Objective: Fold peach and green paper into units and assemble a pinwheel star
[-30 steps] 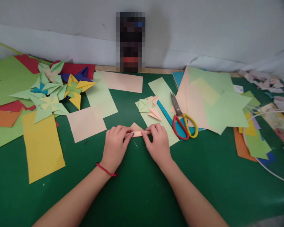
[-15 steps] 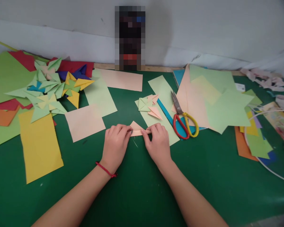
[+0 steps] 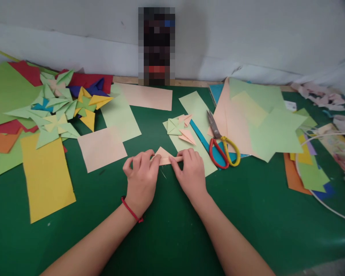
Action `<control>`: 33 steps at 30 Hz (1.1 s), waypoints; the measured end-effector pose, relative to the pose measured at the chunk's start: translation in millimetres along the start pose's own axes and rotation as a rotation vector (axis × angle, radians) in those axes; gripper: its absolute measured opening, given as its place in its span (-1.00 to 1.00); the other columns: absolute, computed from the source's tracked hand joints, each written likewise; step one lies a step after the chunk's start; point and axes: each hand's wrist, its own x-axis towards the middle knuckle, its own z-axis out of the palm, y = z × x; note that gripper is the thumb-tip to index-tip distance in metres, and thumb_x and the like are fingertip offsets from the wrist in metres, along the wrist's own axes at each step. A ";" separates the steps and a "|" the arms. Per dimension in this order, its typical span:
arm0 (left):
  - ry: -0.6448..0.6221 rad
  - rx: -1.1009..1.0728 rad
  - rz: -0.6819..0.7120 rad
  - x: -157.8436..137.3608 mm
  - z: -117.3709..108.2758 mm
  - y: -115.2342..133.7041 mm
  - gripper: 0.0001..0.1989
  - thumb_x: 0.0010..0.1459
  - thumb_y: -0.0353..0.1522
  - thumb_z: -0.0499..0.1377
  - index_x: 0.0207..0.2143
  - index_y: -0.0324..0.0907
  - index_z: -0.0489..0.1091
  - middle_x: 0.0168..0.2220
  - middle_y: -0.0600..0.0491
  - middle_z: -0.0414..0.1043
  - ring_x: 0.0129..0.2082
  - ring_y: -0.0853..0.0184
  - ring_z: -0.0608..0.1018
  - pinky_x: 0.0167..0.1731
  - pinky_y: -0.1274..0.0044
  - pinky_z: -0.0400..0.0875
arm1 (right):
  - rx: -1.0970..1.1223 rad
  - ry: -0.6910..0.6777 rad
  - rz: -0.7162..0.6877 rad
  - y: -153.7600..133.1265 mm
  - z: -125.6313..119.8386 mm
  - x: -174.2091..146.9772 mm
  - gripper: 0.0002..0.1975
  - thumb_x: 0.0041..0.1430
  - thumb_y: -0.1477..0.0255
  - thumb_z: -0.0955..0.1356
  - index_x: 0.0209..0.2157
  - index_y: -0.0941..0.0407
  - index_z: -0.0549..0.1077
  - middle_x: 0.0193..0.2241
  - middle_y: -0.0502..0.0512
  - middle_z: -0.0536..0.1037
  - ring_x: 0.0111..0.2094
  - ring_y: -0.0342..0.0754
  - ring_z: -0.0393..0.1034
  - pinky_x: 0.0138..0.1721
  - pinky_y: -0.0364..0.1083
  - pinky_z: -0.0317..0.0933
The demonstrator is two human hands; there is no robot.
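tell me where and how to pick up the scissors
I'd take the scissors by the red handle and yellow handle, coming from the near side, probably with the right hand, which is closer: their loops face that way, while the blades point away.

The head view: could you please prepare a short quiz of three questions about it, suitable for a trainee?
1. True or false: the left hand and the right hand both touch the folded peach paper.
2. Which wrist wears the red bracelet?
3. What colours are the handles of the scissors?
A) red and yellow
B) both blue
C) green and white

Key: 1. True. 2. The left wrist. 3. A.
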 end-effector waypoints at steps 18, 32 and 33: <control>-0.183 -0.091 -0.017 5.8 5.0 -3.1 -0.84 0.16 -0.34 0.02 -0.26 -0.22 0.32 -0.31 -0.02 0.36 -0.35 0.26 0.35 -0.41 0.45 0.15 | 0.011 0.040 -0.071 3.5 0.9 0.5 -0.79 0.10 0.34 0.25 -0.24 0.15 0.32 -0.35 0.14 0.36 -0.30 0.02 0.20 -0.31 -0.03 0.12; -0.215 -0.130 -0.093 -7.8 -1.9 -19.9 -0.82 0.16 -0.46 -0.03 -0.21 -0.21 0.30 -0.26 -0.03 0.35 -0.27 0.25 0.39 -0.35 0.45 0.22 | 0.074 0.056 -0.082 10.1 -1.9 3.3 -0.88 0.07 0.58 0.23 -0.34 0.15 0.34 -0.29 0.17 0.35 -0.28 0.00 0.20 -0.26 -0.03 0.17; -0.214 -0.132 -0.093 -7.3 -1.6 -20.5 -0.82 0.16 -0.46 -0.03 -0.20 -0.22 0.29 -0.26 -0.03 0.35 -0.27 0.25 0.39 -0.35 0.45 0.23 | 0.078 0.059 -0.082 10.2 -1.9 3.3 -0.89 0.07 0.58 0.23 -0.35 0.15 0.34 -0.30 0.17 0.34 -0.29 0.00 0.20 -0.26 -0.03 0.17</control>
